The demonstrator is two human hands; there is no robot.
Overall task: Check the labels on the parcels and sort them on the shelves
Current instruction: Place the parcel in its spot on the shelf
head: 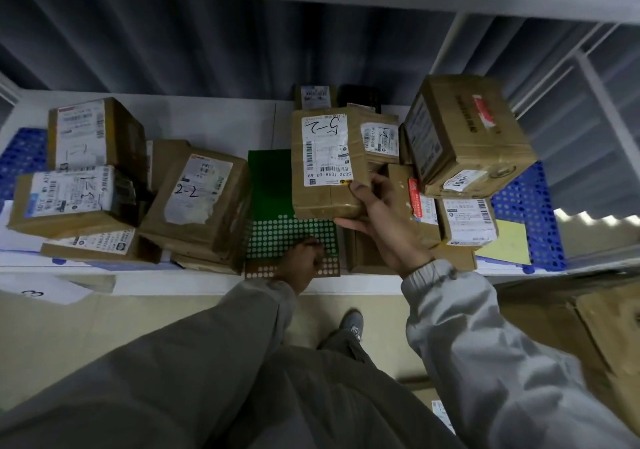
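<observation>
Brown cardboard parcel marked 5-2 (pixel 327 162) is up over the shelf (pixel 214 122), right hand (pixel 377 220) clamped on its near corner, left hand (pixel 301 258) pinching the green dotted sheet (pixel 273 206); looks light, stiff, best gripped by edges.

Brown cardboard parcels (pixel 195 202) are showing white labels with black barcodes, and one held parcel (pixel 327 161) is wearing a white label marked "5-2" in black. A green box (pixel 277 206) dotted with white circles is sitting in the middle. Blue perforated trays (pixel 526 213) are lying at far left and right on the white shelf (pixel 214 122). Grey sleeves (pixel 460 310) are covering both arms.
</observation>
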